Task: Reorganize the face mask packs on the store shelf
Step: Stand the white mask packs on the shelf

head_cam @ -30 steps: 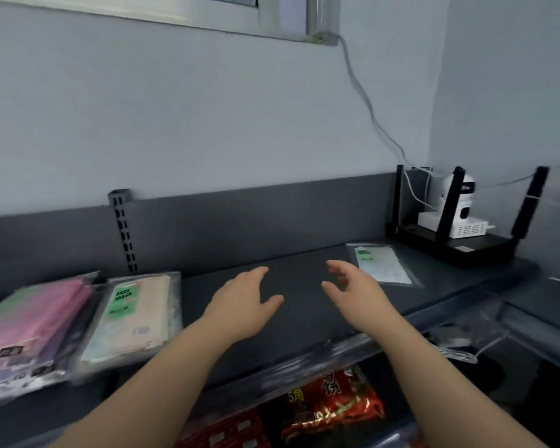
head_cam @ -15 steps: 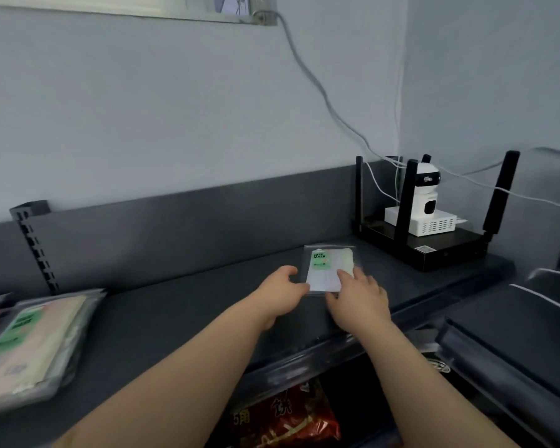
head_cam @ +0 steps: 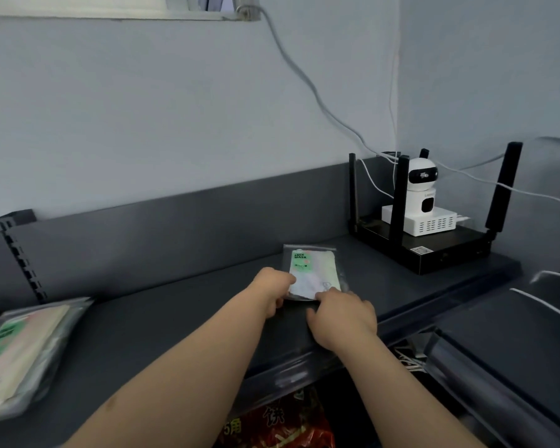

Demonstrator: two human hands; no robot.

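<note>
- Gripping the single face mask pack (head_cam: 311, 273) with both hands, you have it at the right part of the dark shelf (head_cam: 175, 324), near the front edge.
- Your left hand (head_cam: 274, 291) pinches the pack's near left edge, fingers curled in and the thumb side against the plastic.
- Your right hand (head_cam: 343, 318) holds the near right corner with bent fingers on top of the wrapper. The thumb points left just in front of the pack's edge, and you cannot tell whether it reaches underneath.
- The pack is a clear sleeve with a green "FACE MASK" label at its far end. It lies roughly flat, with its long side running away from you.
- A black router (head_cam: 434, 250) with upright antennas stands to the right of the pack, apart from it, in the corner of the shelf.
- A white camera (head_cam: 421, 185) sits on a white box (head_cam: 430, 221) on top of the router, and grey cables (head_cam: 304, 79) run up the wall from there.
- A stack of face mask packs (head_cam: 20, 347) lies at the far left of the same shelf, well apart from your hands.
- A red snack bag (head_cam: 282, 425) shows on the level below, between your forearms.
</note>
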